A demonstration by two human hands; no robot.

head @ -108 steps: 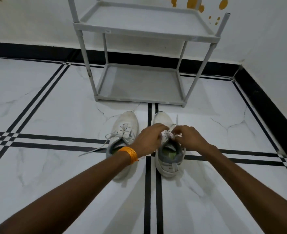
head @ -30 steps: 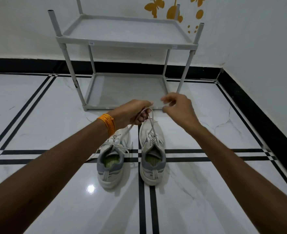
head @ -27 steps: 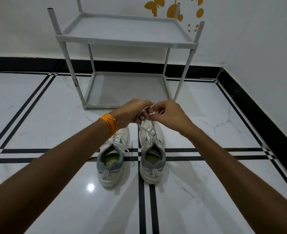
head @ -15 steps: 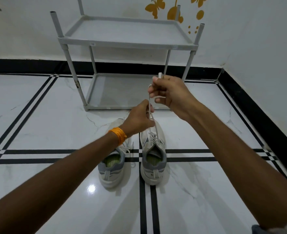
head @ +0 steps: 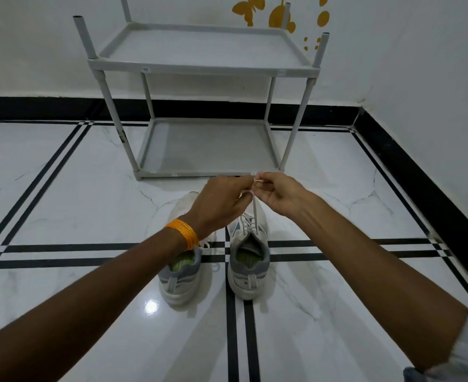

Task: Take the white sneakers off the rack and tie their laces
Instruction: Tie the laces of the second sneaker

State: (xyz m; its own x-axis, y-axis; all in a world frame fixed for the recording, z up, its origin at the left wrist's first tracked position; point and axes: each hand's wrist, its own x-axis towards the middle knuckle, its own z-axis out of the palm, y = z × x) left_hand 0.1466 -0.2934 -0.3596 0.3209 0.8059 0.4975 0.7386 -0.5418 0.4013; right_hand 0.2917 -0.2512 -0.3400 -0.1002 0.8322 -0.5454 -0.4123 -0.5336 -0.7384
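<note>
Two white sneakers with grey heels stand side by side on the floor, toes toward the rack. The right sneaker (head: pixel 250 267) has its white lace (head: pixel 254 213) pulled taut upward. My left hand (head: pixel 221 202), an orange band on its wrist, and my right hand (head: pixel 278 193) meet above its toe, both pinching the lace ends. The left sneaker (head: pixel 180 277) is partly hidden under my left wrist; its lace lies loose beside it.
A grey two-shelf rack (head: pixel 208 67) stands against the white wall, both shelves bare. The floor is glossy white marble with black inlay lines (head: pixel 238 340). A black skirting (head: pixel 420 175) runs along the right wall.
My right hand has come down from its raised pull and joined my left hand just above the right sneaker's toe. The sneakers have not moved.
</note>
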